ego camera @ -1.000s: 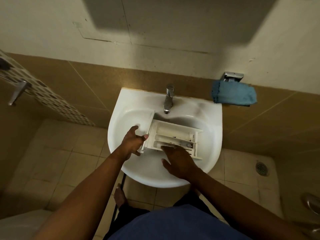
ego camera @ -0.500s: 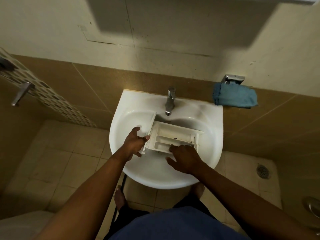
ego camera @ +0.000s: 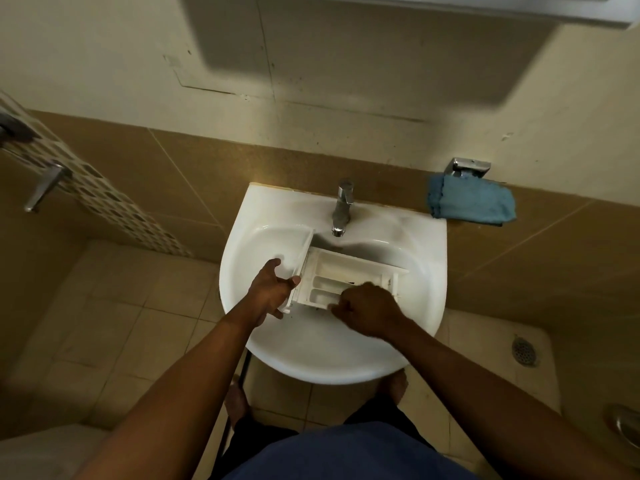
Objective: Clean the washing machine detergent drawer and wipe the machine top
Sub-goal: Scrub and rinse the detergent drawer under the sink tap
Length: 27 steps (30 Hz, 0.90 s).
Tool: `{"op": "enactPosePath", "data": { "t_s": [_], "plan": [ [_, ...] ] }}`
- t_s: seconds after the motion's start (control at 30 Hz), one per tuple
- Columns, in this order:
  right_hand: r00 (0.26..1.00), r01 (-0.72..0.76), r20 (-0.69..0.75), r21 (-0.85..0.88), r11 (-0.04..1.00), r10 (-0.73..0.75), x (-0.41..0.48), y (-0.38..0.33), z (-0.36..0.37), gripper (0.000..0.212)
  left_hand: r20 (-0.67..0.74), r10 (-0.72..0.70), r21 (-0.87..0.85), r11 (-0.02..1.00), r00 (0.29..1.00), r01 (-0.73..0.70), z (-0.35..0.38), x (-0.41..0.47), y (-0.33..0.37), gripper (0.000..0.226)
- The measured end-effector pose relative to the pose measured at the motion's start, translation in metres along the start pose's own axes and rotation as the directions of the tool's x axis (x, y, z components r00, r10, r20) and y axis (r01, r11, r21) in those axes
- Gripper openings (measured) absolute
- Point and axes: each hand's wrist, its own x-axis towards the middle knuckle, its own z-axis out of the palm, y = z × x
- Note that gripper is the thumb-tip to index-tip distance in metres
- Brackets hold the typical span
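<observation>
Two hands are working the drawer (ego camera: 346,273) in the sink (ego camera: 311,362): left hand (ego camera: 268,292) fingers are gripping its front panel, right hand (ego camera: 369,311) fingers are curling, their hold hidden; wet plastic could be slipping loose.

The sink (ego camera: 263,209) was glossy white ceramic, smooth, with highlights along its rim. The drawer (ego camera: 349,268) in it was duller white plastic with dark grime in its compartments. The tap (ego camera: 343,206) and the bracket (ego camera: 469,167) at upper right were polished metal. Under the bracket hung a blue cloth (ego camera: 474,202), nubbly like terry. The wall tiles (ego camera: 194,174) looked speckled tan with a slight sheen; the painted wall (ego camera: 104,64) above was matt cream, scuffed. The floor tiles (ego camera: 114,306) were matt beige, the drain (ego camera: 524,350) dull metal.
</observation>
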Motion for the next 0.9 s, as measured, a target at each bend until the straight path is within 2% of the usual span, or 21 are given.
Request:
{"op": "enactPosePath", "data": {
  "t_s": [0.03, 0.07, 0.1, 0.13, 0.17, 0.2, 0.23, 0.3, 0.33, 0.43, 0.53, 0.63, 0.8, 0.9],
  "plan": [
    [0.995, -0.096, 0.000, 0.151, 0.984, 0.097, 0.012, -0.002, -0.009, 0.035, -0.001, -0.002, 0.000, 1.000, 1.000, 0.002, 0.000, 0.000, 0.000, 0.075],
    [0.974, -0.201, -0.019, 0.379, 0.903, 0.225, 0.023, -0.007, -0.019, 0.031, -0.004, -0.004, 0.003, 1.000, 1.000, 0.004, 0.001, 0.000, 0.000, 0.075],
    [0.928, -0.281, -0.013, 0.634, 0.721, 0.373, 0.037, -0.010, -0.027, 0.025, -0.008, -0.008, 0.008, 1.000, 1.000, 0.008, 0.001, 0.001, 0.000, 0.075],
    [0.863, -0.322, 0.056, 0.826, 0.462, 0.502, 0.051, -0.011, -0.036, 0.022, -0.010, -0.012, 0.011, 1.000, 1.000, 0.013, 0.002, 0.001, 0.000, 0.074],
    [0.813, -0.308, 0.148, 0.930, 0.199, 0.564, 0.064, -0.013, -0.044, 0.023, -0.011, -0.015, 0.012, 1.000, 1.000, 0.015, 0.002, 0.001, 0.000, 0.074],
    [0.791, -0.270, 0.233, 0.963, -0.019, 0.566, 0.077, -0.013, -0.050, 0.026, -0.010, -0.017, 0.017, 1.000, 1.000, 0.017, 0.003, 0.002, 0.000, 0.074],
    [0.792, -0.225, 0.289, 0.957, -0.184, 0.538, 0.089, -0.013, -0.055, 0.027, -0.010, -0.019, 0.024, 1.000, 1.000, 0.019, 0.003, 0.002, 0.001, 0.073],
    [0.814, -0.158, 0.354, 0.898, -0.410, 0.461, 0.107, -0.015, -0.062, 0.028, -0.017, -0.021, 0.042, 0.999, 1.000, 0.021, 0.004, 0.003, 0.001, 0.072],
    [0.824, -0.150, 0.373, 0.870, -0.470, 0.427, 0.113, -0.017, -0.063, 0.031, -0.019, -0.019, 0.050, 0.999, 1.000, 0.020, 0.005, 0.003, 0.000, 0.072],
    [0.841, -0.187, 0.419, 0.819, -0.543, 0.342, 0.123, -0.027, -0.062, 0.039, -0.015, -0.001, 0.076, 0.997, 1.000, 0.002, 0.006, 0.003, -0.001, 0.069],
    [0.843, -0.163, 0.422, 0.790, -0.591, 0.332, 0.125, -0.028, -0.063, 0.038, -0.007, 0.016, 0.092, 0.996, 1.000, -0.015, 0.006, 0.003, -0.001, 0.069],
    [0.845, -0.157, 0.411, 0.801, -0.577, 0.342, 0.119, -0.026, -0.063, 0.037, -0.007, 0.017, 0.093, 0.996, 1.000, -0.016, 0.006, 0.003, 0.000, 0.069],
    [0.804, -0.344, 0.449, 0.886, -0.310, 0.389, 0.086, -0.037, -0.053, 0.044, 0.000, 0.013, 0.054, 0.998, 1.000, -0.013, 0.004, 0.002, -0.002, 0.071],
    [0.804, -0.444, 0.433, 0.893, -0.073, 0.407, 0.059, -0.061, -0.034, 0.044, 0.006, 0.017, 0.045, 0.999, 1.000, -0.017, 0.003, 0.001, -0.002, 0.071]
  ]
}}
